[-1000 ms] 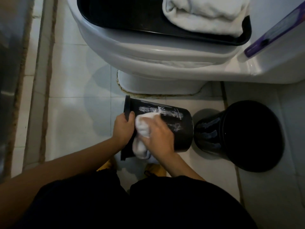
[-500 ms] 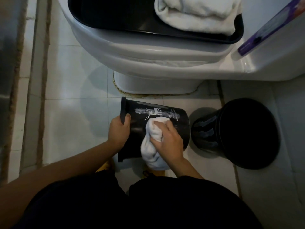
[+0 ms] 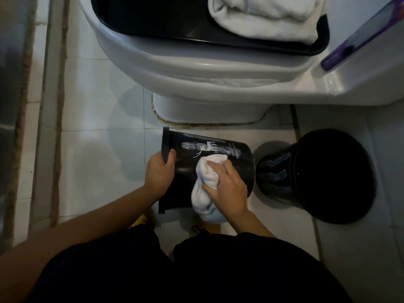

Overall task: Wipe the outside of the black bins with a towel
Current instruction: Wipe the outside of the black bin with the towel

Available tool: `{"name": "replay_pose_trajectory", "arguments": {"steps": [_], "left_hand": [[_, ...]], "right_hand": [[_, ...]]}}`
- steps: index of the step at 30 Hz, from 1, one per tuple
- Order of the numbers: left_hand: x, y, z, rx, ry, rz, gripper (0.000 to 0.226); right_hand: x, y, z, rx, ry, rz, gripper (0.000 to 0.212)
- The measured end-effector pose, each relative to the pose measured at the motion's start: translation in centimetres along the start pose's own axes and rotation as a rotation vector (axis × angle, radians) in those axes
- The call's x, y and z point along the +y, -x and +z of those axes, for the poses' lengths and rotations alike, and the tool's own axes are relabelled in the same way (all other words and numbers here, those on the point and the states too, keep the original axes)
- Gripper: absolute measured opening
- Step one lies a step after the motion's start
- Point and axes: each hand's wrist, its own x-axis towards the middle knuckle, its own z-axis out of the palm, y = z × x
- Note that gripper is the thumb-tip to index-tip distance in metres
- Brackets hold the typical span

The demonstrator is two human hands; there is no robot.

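Observation:
A black bin (image 3: 231,147) with a white deer print lies on its side in front of me, its rim pointing left. My left hand (image 3: 158,171) grips that rim. My right hand (image 3: 227,184) presses a bunched white towel (image 3: 206,182) against the bin's side wall, just below the print. The towel's loose end hangs down past the bin. A second black bin (image 3: 332,176) stands upright on the floor to the right, apart from both hands.
A white toilet (image 3: 196,68) looms just beyond the bin, with a black tray (image 3: 153,20) and a folded white towel (image 3: 266,16) on its lid. A purple-edged object (image 3: 358,38) lies on the cistern. Pale floor tiles (image 3: 91,149) spread left; my dark-clothed knees fill the bottom.
My right hand has slid the towel along the bin's side toward the right, away from the rim. My left hand has kept its hold on the rim.

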Motion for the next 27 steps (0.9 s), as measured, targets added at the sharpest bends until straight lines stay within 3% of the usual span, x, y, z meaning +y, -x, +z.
{"name": "replay_pose_trajectory", "arguments": {"steps": [6,14,17,20,27], "left_hand": [[0.7,0.2,-0.3,-0.07,0.036,-0.009,0.03],[1.5,0.3,-1.1,-0.182,0.133,-0.059,0.026],[2.2,0.0,-1.7,-0.217,0.222,-0.15,0.038],[2.9,-0.1,-1.6,-0.268,0.249,-0.234,0.034],[2.2,0.0,-1.3,-0.289,0.186,-0.291,0.032]], "right_hand": [[4.1,0.4,-2.5,0.025,-0.067,0.361,0.042],[3.7,0.8,-3.2,-0.022,-0.106,0.45,0.045],[4.0,1.3,-4.4,-0.093,-0.141,0.442,0.045],[4.1,1.7,-5.1,-0.11,-0.211,0.449,0.048],[2.3,1.1,-7.5,-0.119,-0.417,0.545,0.074]]}}
